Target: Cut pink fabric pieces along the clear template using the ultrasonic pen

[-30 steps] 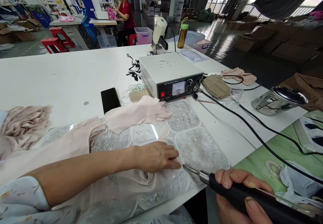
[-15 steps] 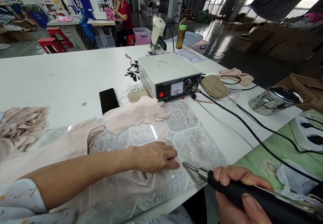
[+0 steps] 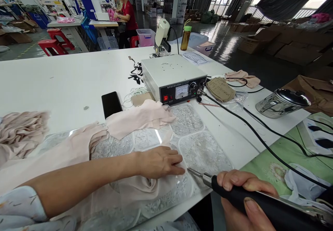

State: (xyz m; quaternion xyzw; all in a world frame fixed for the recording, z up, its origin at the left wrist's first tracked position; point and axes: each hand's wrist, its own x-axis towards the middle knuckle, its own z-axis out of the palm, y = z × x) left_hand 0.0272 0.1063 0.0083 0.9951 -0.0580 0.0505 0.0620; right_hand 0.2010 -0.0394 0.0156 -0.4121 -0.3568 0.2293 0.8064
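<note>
My left hand (image 3: 161,162) presses pale pink fabric (image 3: 140,186) down on a clear patterned mat (image 3: 208,151), its fingers close together and bent. The fabric runs under the forearm, with a fold beside the wrist. My right hand (image 3: 247,196) is wrapped around a corded ultrasonic tool (image 3: 234,196) with a thick black handle. The tool's thin metal tip (image 3: 192,171) points left and sits right by my left fingertips, at the mat. Whether it touches fabric there I cannot tell. Another pink fabric piece (image 3: 140,118) and a layered stack (image 3: 67,147) lie on the mat.
Behind the mat stands a grey power unit (image 3: 173,74), its red switch lit. A black cable (image 3: 249,126) runs from it across the right side. A phone (image 3: 111,104), crumpled fabric (image 3: 23,132) and a lidded glass jar (image 3: 282,104) lie about. A co-worker (image 3: 127,17) sits beyond.
Almost nothing differs. The whole view has shifted very slightly; both hands, the tool tip and the fabric keep their places relative to each other.
</note>
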